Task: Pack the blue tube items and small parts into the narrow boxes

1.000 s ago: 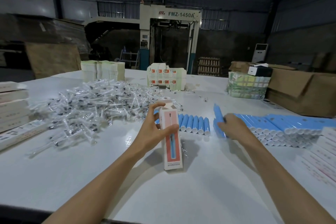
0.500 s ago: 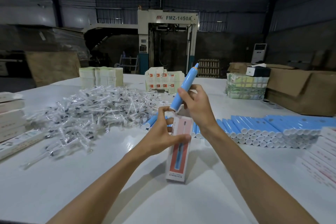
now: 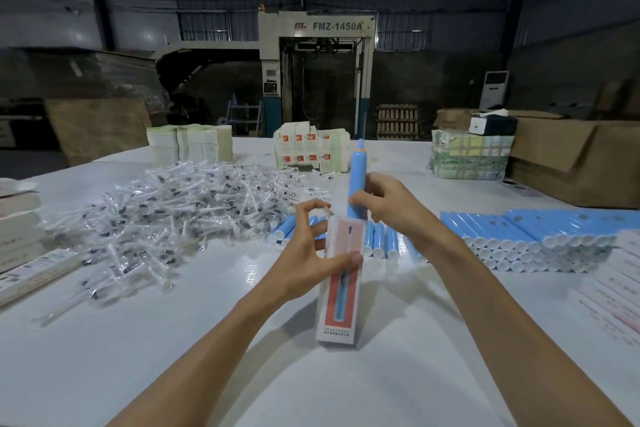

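A narrow white and red box [image 3: 341,288] stands upright on the white table [image 3: 173,340], its bottom end resting on the surface. My left hand [image 3: 308,253] grips its upper part, thumb across the front and fingers at the open top flap. My right hand [image 3: 388,204] pinches a blue tube [image 3: 356,177] held nearly vertical, its lower end at the box's open top. More blue tubes [image 3: 512,236] lie stacked at the right, and a short row [image 3: 379,241] lies behind the box. A heap of small wrapped parts [image 3: 173,215] covers the table's left.
Flat packs of boxes [image 3: 20,236] lie at the left edge, printed sheets [image 3: 620,284] at the right edge. Stacks of cartons [image 3: 188,142] and folded boxes [image 3: 308,149] stand at the back, with a wrapped bundle [image 3: 467,156] and a brown cardboard box [image 3: 581,163] at the back right.
My right hand took a blue tube from the right stack, carried it over the box and turned it from slanted to nearly upright at the box's top. My left hand kept the box standing.
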Demonstrator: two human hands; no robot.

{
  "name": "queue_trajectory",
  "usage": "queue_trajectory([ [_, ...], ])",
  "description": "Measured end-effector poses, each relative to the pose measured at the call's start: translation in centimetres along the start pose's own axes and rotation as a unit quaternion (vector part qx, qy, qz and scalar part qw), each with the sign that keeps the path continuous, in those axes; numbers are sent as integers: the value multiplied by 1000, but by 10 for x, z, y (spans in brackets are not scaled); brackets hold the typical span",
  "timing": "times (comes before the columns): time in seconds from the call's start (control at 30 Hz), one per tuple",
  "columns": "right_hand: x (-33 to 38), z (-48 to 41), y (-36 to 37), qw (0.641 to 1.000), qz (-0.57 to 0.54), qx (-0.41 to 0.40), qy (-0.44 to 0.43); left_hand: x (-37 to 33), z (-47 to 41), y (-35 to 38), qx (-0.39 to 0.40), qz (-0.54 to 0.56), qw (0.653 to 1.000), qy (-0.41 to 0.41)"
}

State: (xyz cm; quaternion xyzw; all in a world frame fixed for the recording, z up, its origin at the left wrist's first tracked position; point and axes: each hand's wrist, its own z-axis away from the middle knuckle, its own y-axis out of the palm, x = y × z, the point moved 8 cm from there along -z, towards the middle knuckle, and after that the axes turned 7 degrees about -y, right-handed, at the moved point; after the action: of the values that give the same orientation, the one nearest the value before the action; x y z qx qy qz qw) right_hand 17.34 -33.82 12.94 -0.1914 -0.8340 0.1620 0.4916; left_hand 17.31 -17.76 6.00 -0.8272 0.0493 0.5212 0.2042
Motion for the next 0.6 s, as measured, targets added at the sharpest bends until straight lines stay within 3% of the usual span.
queue_trajectory([
  [0.1, -4, 4, 17, 999, 16, 43, 9, -1, 1, -4, -17, -6, 1000, 9],
  [0.3, -7, 11, 29, 999, -44, -27, 14, 1, 1, -7, -23, -12, 1000, 9],
  [0.4, -1, 13, 25, 996, 38, -77, -20, 2, 1, -6, -20, -10, 1000, 8],
  [0.6, 5, 20, 26, 994, -20, -50, -91, 4, 0, -6, -28, 7, 1000, 8],
])
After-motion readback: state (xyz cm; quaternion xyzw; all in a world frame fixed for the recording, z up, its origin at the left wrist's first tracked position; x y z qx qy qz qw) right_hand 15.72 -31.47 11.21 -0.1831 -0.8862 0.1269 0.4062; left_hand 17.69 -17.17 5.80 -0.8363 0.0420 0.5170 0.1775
